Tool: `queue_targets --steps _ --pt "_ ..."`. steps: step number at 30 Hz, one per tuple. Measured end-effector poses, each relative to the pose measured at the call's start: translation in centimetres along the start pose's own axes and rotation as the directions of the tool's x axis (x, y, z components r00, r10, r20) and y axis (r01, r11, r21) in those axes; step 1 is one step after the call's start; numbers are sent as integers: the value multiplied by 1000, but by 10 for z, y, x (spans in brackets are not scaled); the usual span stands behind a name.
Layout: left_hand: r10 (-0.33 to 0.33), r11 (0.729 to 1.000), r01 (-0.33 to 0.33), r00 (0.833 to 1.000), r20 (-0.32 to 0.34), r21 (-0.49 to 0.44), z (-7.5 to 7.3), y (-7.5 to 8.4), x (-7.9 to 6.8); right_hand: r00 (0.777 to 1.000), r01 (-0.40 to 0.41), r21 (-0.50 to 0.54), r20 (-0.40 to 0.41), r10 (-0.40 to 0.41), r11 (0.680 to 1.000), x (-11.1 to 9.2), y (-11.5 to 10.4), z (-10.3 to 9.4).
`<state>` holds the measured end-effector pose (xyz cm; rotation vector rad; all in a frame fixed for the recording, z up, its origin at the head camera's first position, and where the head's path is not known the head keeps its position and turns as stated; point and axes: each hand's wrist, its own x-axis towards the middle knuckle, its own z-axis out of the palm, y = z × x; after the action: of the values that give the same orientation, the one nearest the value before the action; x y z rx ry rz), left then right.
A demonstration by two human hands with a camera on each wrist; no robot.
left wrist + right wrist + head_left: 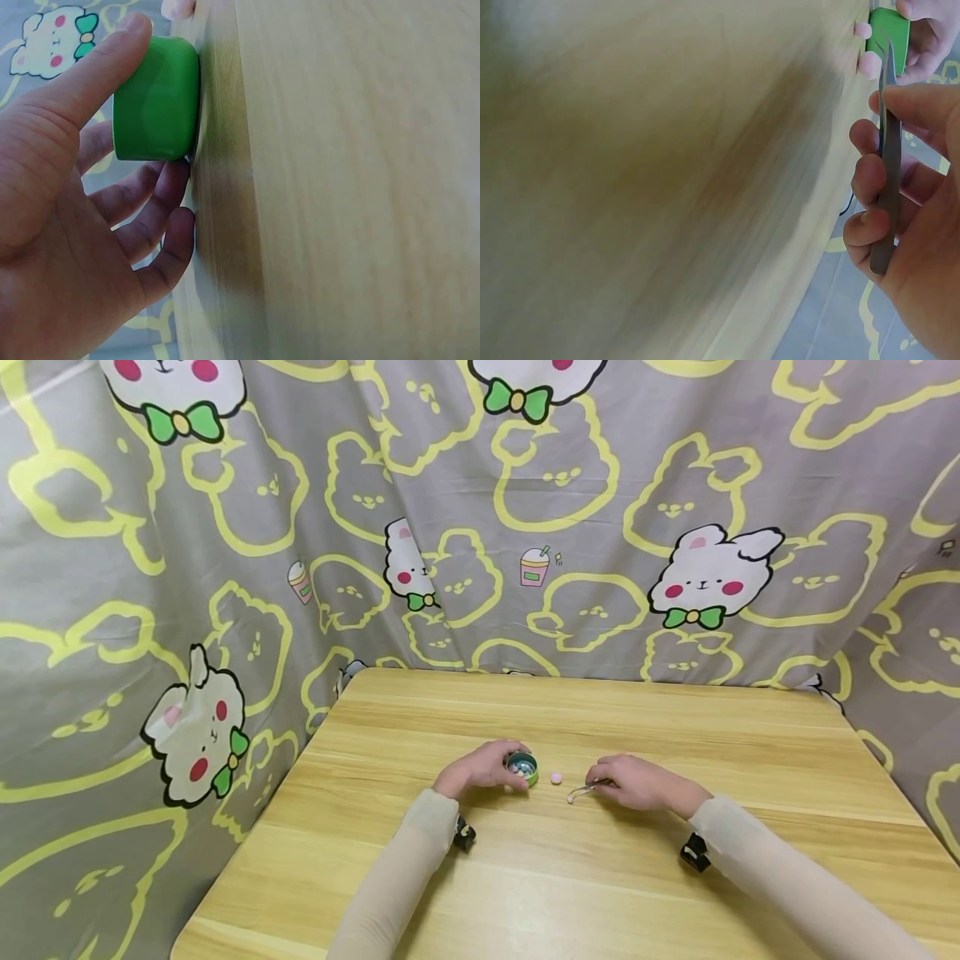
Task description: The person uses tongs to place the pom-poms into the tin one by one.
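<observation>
My left hand [491, 766] holds a small round green container [157, 97] on the table, the thumb on its near side and fingers curled round behind. It stands upright, its top uncovered, with several small pale and bluish pieces inside, seen from the head. Metal tweezers [889, 180] lie in my right hand [637, 782], pinched between thumb and fingers, the narrow tips pointing toward the container. Right at the tips is a small pale pink piece [570, 800]; I cannot tell whether they grip it. A bigger-looking pink piece [556, 778] lies on the table between container and right hand.
The wood-grain table [555, 893] ends at the back against a grey curtain [465, 635] with rabbit drawings, which also hangs at both sides. Each wrist carries a small black camera [694, 852] just below the hand.
</observation>
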<state>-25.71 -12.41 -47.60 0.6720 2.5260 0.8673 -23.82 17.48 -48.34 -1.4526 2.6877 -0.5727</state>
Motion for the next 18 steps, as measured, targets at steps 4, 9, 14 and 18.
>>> queue_targets --steps 4,9,14,18 --pt "2 1000 -2 1000 -1 -5 0 0 0 1000 -14 3 19 14 1000 0 1 2" --pt "1 1000 -1 1000 0 -10 1 -1 1 999 -30 10 37 29 1000 0 1 4" --pt "0 1000 0 1000 1 -5 1 -1 1 999 -19 19 33 19 1000 0 2 4" --pt "-1 1000 1 1000 0 0 0 -1 1 1000 -2 23 25 1 1000 -1 3 4"
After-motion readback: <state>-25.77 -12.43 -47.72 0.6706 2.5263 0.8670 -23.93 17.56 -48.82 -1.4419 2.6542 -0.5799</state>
